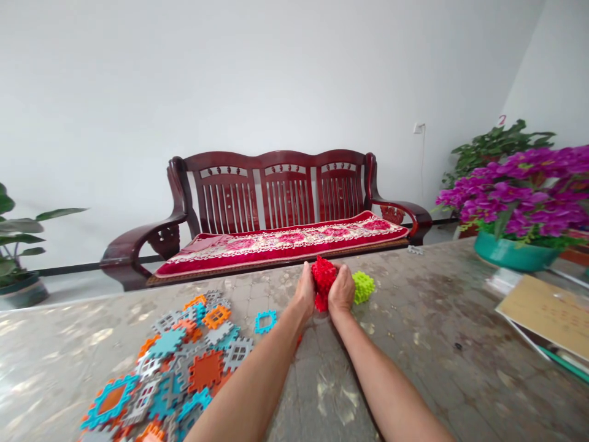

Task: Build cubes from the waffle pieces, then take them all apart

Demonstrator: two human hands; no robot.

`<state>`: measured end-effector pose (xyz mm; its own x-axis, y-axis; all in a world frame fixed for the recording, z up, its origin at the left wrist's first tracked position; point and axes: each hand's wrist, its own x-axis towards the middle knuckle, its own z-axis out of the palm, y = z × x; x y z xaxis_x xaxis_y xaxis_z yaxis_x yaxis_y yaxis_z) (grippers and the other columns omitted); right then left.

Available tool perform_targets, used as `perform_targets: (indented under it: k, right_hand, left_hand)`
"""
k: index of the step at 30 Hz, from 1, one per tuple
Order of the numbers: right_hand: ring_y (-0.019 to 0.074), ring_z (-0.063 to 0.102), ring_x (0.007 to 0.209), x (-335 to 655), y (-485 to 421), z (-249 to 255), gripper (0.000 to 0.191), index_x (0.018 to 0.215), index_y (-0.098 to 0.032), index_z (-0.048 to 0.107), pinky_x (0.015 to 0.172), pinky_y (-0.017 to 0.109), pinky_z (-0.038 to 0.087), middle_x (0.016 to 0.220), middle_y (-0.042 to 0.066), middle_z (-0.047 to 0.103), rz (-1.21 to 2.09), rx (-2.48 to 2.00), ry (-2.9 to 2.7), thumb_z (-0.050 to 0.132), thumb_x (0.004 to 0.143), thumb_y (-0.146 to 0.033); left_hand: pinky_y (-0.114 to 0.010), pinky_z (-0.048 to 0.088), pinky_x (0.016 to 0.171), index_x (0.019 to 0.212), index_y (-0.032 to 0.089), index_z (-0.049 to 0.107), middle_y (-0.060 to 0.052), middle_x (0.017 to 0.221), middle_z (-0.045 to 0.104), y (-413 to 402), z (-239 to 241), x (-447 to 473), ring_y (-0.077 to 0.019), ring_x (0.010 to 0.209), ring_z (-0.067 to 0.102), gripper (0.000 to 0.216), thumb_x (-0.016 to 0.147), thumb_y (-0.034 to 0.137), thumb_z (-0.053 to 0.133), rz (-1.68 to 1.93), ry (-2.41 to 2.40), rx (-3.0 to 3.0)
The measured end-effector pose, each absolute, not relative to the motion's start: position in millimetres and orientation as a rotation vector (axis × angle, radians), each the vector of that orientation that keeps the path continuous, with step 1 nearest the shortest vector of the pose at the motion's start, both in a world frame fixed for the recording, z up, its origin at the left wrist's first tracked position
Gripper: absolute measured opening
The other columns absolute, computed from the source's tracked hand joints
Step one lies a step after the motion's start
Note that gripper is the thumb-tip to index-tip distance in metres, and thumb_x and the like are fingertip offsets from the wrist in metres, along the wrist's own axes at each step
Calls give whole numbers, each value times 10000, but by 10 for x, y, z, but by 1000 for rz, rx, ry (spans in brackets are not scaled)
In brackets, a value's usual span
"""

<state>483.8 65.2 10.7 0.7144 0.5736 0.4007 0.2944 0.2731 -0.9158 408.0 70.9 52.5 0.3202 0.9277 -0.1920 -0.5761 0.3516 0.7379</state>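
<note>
Between my two hands, above the far part of the table, is a cluster of red toothed plastic building pieces (323, 276). My left hand (304, 288) cups its left side, and my right hand (342, 288) wraps round its right side. The fingers' far sides are partly hidden behind the red pieces. Just right of my right hand sits a lime-green block of similar toothed pieces (363, 287). A single blue square frame piece (265, 321) lies on the table left of my left hand. A bit of red or orange shows beside my left forearm.
A heap of interlocking pieces in orange, blue and grey (206, 371) spreads over the table's (396, 380) left side. At the right stand purple flowers in a teal pot (515, 252), near papers and a tan folder (547, 313). A wooden bench (285, 161) stands behind the table.
</note>
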Motion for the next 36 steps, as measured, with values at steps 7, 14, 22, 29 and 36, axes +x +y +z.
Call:
perform_targets:
  k: [7, 14, 22, 29, 36]
  right_hand:
    - [240, 608, 908, 4824, 610, 162, 552, 937, -215, 669, 856, 355, 433, 931, 90, 704, 270, -1246, -797, 231, 935, -550]
    - [252, 583, 970, 4772, 568, 170, 541, 968, -225, 673, 920, 372, 398, 991, 99, 701, 205, -1304, -826, 233, 942, -538]
    - [244, 606, 915, 4771, 637, 92, 518, 964, -205, 676, 873, 363, 436, 936, 92, 702, 271, -1163, -783, 290, 931, -548]
    - [261, 584, 1001, 4744, 614, -37, 494, 926, -233, 661, 940, 383, 402, 996, 94, 694, 366, -1184, -766, 314, 907, -585]
    - [255, 579, 986, 4781, 691, -124, 499, 892, -251, 661, 942, 387, 399, 960, 75, 688, 394, -1193, -777, 308, 905, -603]
  left_hand:
    - [-352, 504, 1003, 1142, 162, 691, -92, 1077, 760, 749, 535, 4020, -228, 1072, 686, 489, 984, 461, 337, 1107, 663, 668]
    - [-312, 522, 911, 1051, 160, 717, -85, 1072, 762, 738, 516, 3962, -218, 1025, 697, 430, 969, 432, 393, 1067, 733, 700]
    - [-306, 497, 889, 985, 179, 724, -71, 1034, 768, 787, 473, 3913, -203, 980, 696, 480, 968, 473, 346, 1039, 814, 740]
    - [-350, 443, 1003, 1013, 211, 734, -65, 1047, 764, 812, 389, 3820, -207, 1081, 659, 559, 976, 516, 267, 969, 881, 809]
    - [-365, 487, 1010, 1031, 178, 735, -98, 1082, 758, 716, 363, 3977, -239, 1068, 681, 560, 955, 551, 324, 1000, 826, 666]
